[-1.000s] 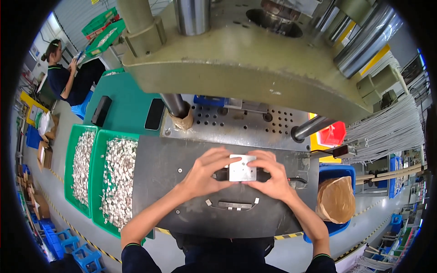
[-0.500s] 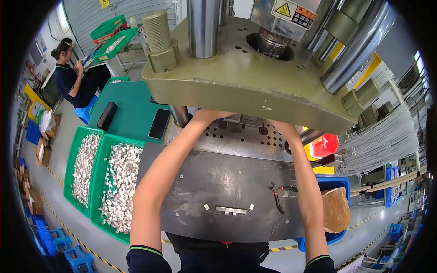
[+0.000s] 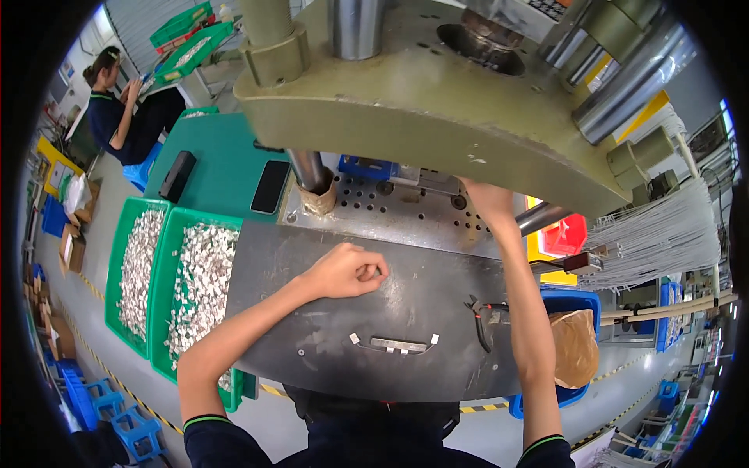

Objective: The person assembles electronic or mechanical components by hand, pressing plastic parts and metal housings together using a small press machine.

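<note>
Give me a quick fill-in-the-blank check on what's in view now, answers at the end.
1. The curled hand over the dark work surface is the person's ____ one.
2. The press's upper plate hides the ____ of the other hand.
3. The pliers lie to the ____ of the white-ended part.
4. Both bins of small pieces are coloured ____.

Missing words: left; fingers; right; green.

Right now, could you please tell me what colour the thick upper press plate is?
The upper press plate is dull olive green, best seen in the head view.
</note>
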Tool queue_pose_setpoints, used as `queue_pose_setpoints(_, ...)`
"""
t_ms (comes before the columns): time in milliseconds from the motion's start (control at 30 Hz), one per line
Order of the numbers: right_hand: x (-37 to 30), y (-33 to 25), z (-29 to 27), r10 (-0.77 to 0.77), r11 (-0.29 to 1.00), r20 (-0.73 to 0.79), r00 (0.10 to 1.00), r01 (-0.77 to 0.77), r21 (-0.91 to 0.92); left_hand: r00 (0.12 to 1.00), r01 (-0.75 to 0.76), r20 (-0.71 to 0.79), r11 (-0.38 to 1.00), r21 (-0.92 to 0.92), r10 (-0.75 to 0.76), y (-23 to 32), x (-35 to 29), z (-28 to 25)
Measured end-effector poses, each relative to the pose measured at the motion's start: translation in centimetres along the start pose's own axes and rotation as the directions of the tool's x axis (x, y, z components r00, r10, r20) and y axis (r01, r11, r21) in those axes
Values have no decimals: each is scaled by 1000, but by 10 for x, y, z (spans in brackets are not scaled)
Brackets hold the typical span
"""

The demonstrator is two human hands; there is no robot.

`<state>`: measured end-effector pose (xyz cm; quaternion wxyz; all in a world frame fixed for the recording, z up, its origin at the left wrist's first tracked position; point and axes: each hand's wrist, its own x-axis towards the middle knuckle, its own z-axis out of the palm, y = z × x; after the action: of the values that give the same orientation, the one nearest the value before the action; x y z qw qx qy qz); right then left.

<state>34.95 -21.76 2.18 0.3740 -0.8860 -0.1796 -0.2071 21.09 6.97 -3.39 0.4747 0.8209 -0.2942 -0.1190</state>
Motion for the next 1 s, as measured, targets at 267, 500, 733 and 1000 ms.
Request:
queue_pose_setpoints(267,13,24,14,-274,950,-80,958,256,-177,998,-31,-49,991,133,37,3,7,5)
queue_pose_setpoints(500,20,43,21,-284,948,-66,957,270,-167,998,-28,-50,985,168,37,3,8,8)
queue_pose_setpoints(733,29,25,31,-190,982,-112,975,187,-29,999,-22,-36,979,201,29,8,13,5)
queue_pose_setpoints(1000,16,-27,7,-102,977,11,995,102,-186,994,-80,-35,932,353,99,38,0,10)
